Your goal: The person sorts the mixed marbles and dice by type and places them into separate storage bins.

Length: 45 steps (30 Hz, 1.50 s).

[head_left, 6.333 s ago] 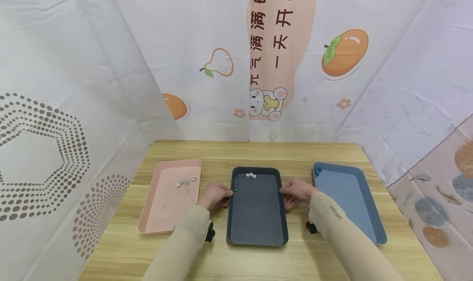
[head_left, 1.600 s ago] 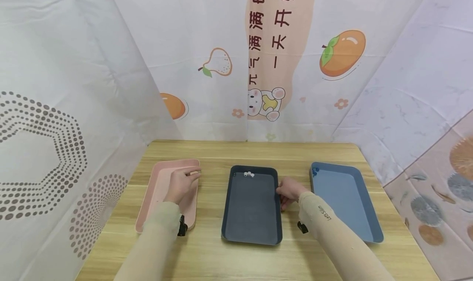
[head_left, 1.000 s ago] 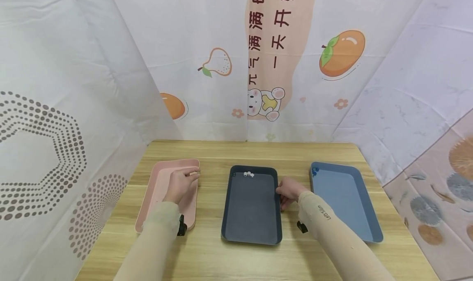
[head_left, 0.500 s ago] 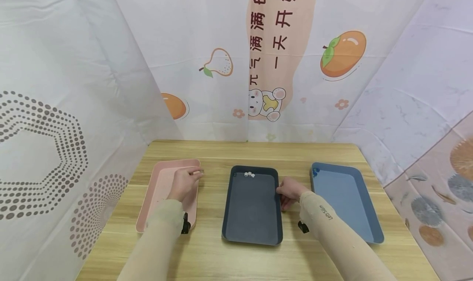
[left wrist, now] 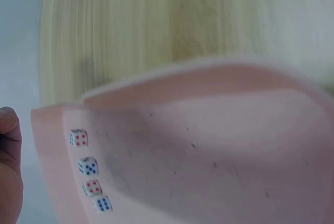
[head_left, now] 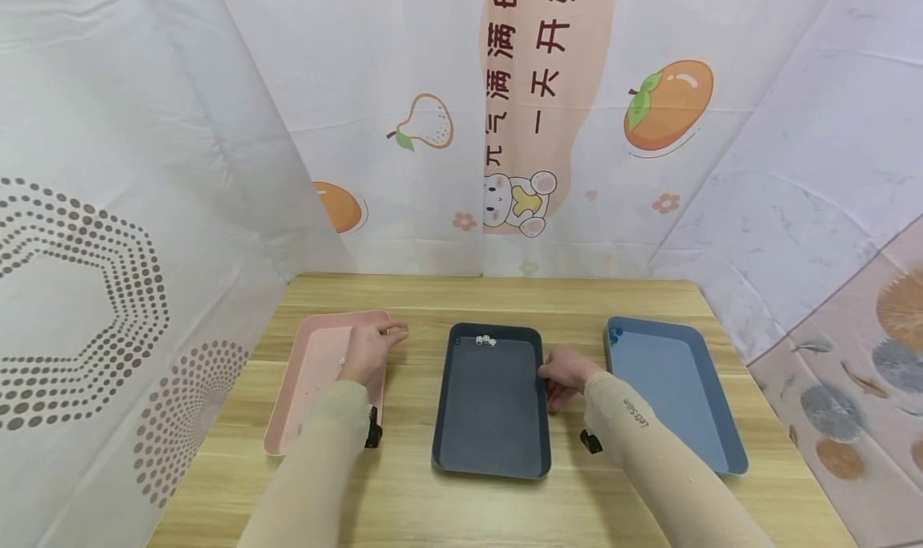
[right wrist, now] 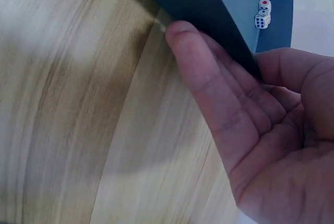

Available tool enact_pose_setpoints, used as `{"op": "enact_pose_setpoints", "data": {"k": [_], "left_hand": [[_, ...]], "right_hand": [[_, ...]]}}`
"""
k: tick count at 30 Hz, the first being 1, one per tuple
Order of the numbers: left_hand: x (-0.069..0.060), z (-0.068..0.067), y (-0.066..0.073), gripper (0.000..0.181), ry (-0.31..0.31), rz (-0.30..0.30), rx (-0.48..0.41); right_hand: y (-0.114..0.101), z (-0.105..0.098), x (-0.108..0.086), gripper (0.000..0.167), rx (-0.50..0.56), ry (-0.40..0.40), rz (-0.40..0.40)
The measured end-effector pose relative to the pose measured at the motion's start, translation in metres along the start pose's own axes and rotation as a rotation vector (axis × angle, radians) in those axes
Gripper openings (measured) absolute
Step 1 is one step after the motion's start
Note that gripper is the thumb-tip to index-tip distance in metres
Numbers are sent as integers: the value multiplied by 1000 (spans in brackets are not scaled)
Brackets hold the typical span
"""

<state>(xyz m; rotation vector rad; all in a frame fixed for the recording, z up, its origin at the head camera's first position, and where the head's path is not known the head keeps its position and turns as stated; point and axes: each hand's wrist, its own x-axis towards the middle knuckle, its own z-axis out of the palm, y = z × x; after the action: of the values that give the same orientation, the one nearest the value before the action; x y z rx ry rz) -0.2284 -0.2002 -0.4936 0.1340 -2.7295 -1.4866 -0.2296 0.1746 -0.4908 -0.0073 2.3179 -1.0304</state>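
My left hand point(head_left: 366, 349) is above the right rim of the pink tray point(head_left: 288, 408), its fingertips reaching past that rim. Whether anything sits between them cannot be made out; only part of the hand point(left wrist: 8, 166) shows in the left wrist view. Several white dice point(left wrist: 88, 166) lie along one end of the pink tray. My right hand point(head_left: 568, 369) pinches the right rim of the dark grey tray point(head_left: 493, 412), thumb over the edge and fingers against its outer wall. White dice point(head_left: 486, 340) and a small green bead point(head_left: 457, 340) lie at that tray's far end.
A blue tray point(head_left: 674, 396) stands on the right with several small blue pieces point(head_left: 615, 336) in its far left corner. All three trays rest on a wood-grain table point(head_left: 404, 508). Printed curtains point(head_left: 433, 171) hang behind and at the sides.
A green bead by the dark tray's left wall is gone from view. My left hand went from that tray to the pink one, and has lately shifted right. My right hand has stayed.
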Motion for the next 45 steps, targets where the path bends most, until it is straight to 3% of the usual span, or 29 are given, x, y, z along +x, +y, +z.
{"op": "enact_pose_setpoints", "data": {"k": [5, 14, 25, 39, 45], "left_hand": [[5, 10, 10, 28, -27, -19, -37], [15, 35, 27, 28, -53, 22, 32], [21, 68, 48, 24, -61, 54, -14], [21, 110, 80, 19, -109, 146, 21], [16, 127, 94, 18, -161, 111, -51]], "right_hand": [[1, 0, -2, 30, 5, 3, -5], [2, 0, -3, 30, 18, -5, -13], [7, -5, -6, 41, 63, -35, -8], [22, 3, -20, 34, 141, -91, -42], [25, 11, -28, 33, 145, -124, -71]]}}
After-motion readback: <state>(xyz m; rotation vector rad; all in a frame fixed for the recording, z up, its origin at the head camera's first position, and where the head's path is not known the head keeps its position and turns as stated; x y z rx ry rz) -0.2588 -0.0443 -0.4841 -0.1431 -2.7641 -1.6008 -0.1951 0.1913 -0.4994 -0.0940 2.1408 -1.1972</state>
